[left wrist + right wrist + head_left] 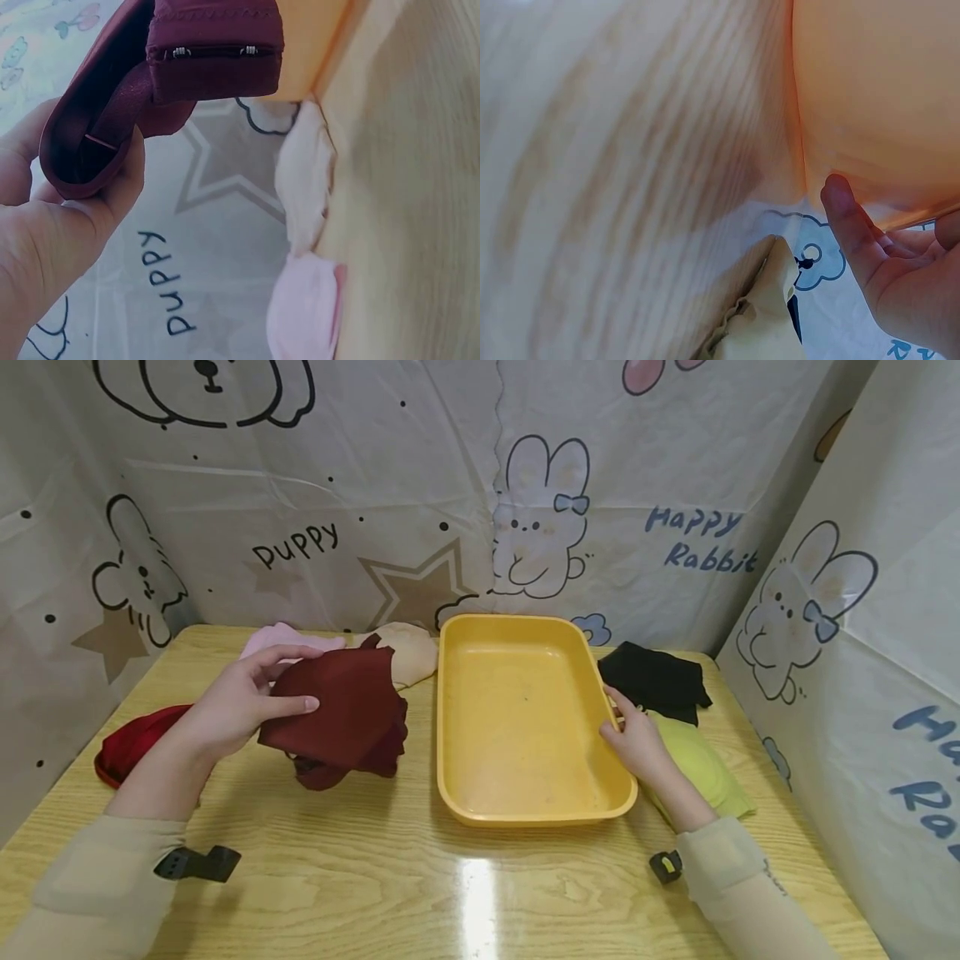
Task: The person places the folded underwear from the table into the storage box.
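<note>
My left hand grips a folded maroon bra, its thumb lying along the near face. In the left wrist view the bra hangs above the table, with two small metal hooks showing on its back band. To the right stands a deep yellow plastic tray with nothing in it. My right hand pinches the tray's right rim, thumb over the inner side and fingers outside. In the right wrist view this hand is at the orange-looking tray wall.
A red garment lies at the left, partly behind my forearm. Pink and beige pieces rest along the back. Right of the tray are a black garment and a yellow-green one. Printed cloth walls enclose the wooden table.
</note>
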Tool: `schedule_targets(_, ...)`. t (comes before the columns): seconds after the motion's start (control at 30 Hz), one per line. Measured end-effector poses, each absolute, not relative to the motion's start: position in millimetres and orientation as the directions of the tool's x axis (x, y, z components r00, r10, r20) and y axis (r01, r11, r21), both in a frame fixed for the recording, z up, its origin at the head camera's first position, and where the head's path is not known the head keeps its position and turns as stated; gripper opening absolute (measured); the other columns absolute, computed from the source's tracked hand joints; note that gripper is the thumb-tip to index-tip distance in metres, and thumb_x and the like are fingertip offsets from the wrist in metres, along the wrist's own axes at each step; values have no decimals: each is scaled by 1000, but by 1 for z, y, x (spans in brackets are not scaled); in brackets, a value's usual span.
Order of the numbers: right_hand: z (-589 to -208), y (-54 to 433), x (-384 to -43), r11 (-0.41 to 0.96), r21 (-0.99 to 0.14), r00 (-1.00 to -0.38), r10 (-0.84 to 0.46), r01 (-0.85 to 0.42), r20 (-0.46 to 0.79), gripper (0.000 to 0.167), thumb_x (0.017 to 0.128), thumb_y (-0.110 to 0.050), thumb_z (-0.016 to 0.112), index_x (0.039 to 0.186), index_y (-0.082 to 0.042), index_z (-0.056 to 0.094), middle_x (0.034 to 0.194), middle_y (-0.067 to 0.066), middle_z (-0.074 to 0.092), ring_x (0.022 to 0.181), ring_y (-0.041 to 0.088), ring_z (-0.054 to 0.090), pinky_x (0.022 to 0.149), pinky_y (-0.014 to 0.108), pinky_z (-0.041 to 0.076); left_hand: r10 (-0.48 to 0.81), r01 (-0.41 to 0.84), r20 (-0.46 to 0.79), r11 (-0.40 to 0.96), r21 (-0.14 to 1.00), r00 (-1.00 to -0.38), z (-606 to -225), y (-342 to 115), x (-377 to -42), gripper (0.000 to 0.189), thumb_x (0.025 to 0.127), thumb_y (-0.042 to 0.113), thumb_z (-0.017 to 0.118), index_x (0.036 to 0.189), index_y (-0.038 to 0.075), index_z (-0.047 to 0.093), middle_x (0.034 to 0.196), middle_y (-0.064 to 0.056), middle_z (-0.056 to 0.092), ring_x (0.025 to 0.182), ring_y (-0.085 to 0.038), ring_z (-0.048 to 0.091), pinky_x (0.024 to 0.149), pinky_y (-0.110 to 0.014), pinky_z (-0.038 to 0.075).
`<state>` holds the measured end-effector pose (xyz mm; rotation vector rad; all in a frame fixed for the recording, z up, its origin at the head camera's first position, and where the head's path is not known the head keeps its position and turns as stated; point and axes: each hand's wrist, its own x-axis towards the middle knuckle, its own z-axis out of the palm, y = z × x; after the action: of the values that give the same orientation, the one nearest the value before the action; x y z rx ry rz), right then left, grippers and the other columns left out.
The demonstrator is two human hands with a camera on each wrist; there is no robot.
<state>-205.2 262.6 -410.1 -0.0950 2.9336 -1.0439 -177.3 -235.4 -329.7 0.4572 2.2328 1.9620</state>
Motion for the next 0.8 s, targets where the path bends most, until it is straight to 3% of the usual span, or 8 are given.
schedule_targets(0.2, -410, 263, -204, 771, -634, -998, -68, -53, 0, 62, 90, -9, 48, 148, -7, 27, 119, 25, 56, 89, 29, 61, 70, 34, 54, 336, 163, 145, 25, 986, -930, -318, -222, -177, 53, 81, -8, 67, 130, 5, 51, 125, -3, 47, 100, -13, 57, 69, -25, 56)
schedule_targets(0.27, -410, 263, -204, 771, -634, -998, -69, -55, 3, 62, 90, -9, 48, 148, -6, 27, 118, 25, 56, 89, 29, 61, 70, 35, 54, 319, 180, 157, 44, 983, -935, -313, -218, -178, 52, 80, -9, 67, 128, 8, 54, 118, -3, 41, 98, -12, 56, 68, -23, 55)
schedule_targets(0.4, -410, 263, -203, 770, -636, -998, -65, -52, 2, 62, 90, -11, 48, 148, -7, 27, 118, 24, 56, 88, 30, 61, 69, 34, 54, 288, 198, 170, 69, 978, -942, -304, -207, -179, 53, 79, -8, 69, 127, 12, 57, 121, -2, 36, 100, -12, 53, 68, -22, 54)
schedule_targets(0.63, -409, 264, -206, 758, -650, -997, -82, -62, 0, 61, 91, -11, 49, 148, -8, 28, 119, 24, 56, 87, 29, 62, 69, 34, 55, 287, 145, 136, 11, 989, -948, -296, -192, -180, 54, 79, -5, 71, 128, 15, 57, 113, -5, 54, 92, -14, 59, 67, -26, 56)
schedule_targets(0.8, -406, 267, -208, 753, -652, -993, -114, -93, 10, 60, 91, -10, 51, 147, -6, 30, 116, 24, 57, 85, 28, 62, 70, 34, 54, 301, 101, 119, -73, 992, -946, -295, -177, -181, 53, 80, -7, 69, 126, 18, 58, 106, -4, 56, 90, -14, 60, 68, -27, 56)
